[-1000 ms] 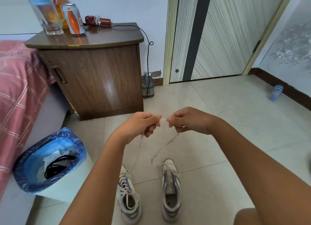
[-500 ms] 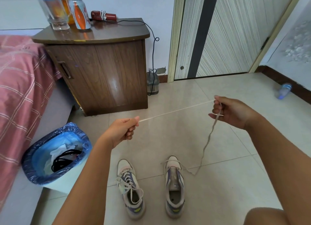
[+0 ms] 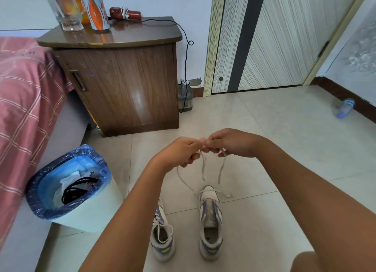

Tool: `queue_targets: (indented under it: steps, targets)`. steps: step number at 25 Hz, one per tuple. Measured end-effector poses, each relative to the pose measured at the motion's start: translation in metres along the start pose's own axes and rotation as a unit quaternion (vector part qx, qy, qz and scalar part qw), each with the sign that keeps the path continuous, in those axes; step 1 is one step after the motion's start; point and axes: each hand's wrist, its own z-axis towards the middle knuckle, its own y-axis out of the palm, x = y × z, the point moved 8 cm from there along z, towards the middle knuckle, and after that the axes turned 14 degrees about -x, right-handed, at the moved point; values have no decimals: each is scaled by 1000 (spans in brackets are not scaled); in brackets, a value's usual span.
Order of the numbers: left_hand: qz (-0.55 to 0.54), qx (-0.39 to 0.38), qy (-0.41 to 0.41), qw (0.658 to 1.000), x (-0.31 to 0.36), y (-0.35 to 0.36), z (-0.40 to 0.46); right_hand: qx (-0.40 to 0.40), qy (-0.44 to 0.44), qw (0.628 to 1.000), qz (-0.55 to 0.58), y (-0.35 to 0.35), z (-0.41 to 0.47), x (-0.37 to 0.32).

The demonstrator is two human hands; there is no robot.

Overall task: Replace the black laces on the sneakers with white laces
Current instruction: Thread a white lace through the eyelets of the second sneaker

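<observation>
Hands have come back together. Half a second ago they were far apart with the white lace (image 3: pixel 203 165) pulled straight between them. Now the left hand (image 3: pixel 179 152) and the right hand (image 3: pixel 232 142) almost touch, each pinching the lace, and its two ends hang down side by side. I think the person is matching the ends so both sides are even before lacing.

The lace runs down to the toe of the right shoe (image 3: pixel 210 223), which has no lace up its middle yet. The left shoe (image 3: pixel 162 239) already has white laces. Both shoes lie on the floor (image 3: pixel 284 149), long way near to far, toes pointing far. The black laces (image 3: pixel 78 190) are in the bin (image 3: pixel 67 192) on the left.
</observation>
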Motion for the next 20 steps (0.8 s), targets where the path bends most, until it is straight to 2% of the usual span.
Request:
queue_targets:
  steps: [2,4,6,12,15,17,19,20]
  targets:
    - [32,11,-12,999,-5,-6,-5,1,4,1000,-23,2,-2,0]
    - [-6,33,-14,999,-14,-21,-11,6,12,1000,-16,-3,-6,7]
    - [-60,66,-14,996,-25,-40,-19,20,11,1000,18,-14,-13,17]
    - [-103,185,-88,973,-76,-87,-47,75,-13,983,165,-51,-44,49]
    - [-120,269,-134,946,-99,-103,-60,112,-48,956,268,-71,-65,62]
    - [-100,318,-160,929,-108,-113,-70,143,-119,915,359,-90,-84,64]
    - [-70,347,-163,921,-110,-117,-75,165,-167,879,414,-103,-97,66]
    - [-39,354,-153,922,-104,-116,-76,169,-164,877,419,-103,-97,67]
